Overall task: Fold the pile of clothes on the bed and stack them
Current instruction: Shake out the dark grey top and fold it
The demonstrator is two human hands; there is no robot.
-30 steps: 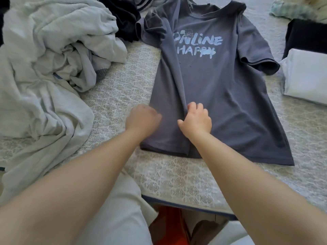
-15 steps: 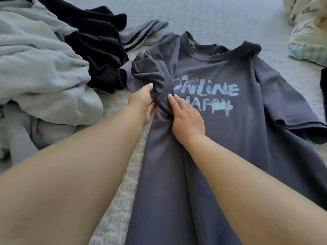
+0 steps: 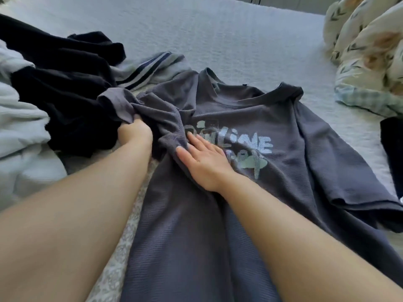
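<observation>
A dark grey T-shirt (image 3: 290, 136) with pale printed lettering lies front up on the bed (image 3: 218, 33), its left side folded inward along a lengthwise crease. My left hand (image 3: 134, 132) grips the bunched left sleeve of the shirt. My right hand (image 3: 207, 159) lies flat, fingers together, on the shirt's chest beside the lettering, pressing down the folded edge. The right sleeve lies spread out to the right.
An unfolded pile sits at the left: black garments (image 3: 65, 88), a pale grey one (image 3: 19, 136) and a grey piece with dark stripes (image 3: 148, 69). A leaf-patterned duvet (image 3: 368, 53) is bunched at the far right, with a dark item (image 3: 392, 149) at the right edge.
My left hand has closed on the left sleeve and lifted it up and inward. My right hand slid slightly right onto the lettering. The camera has leaned closer.
</observation>
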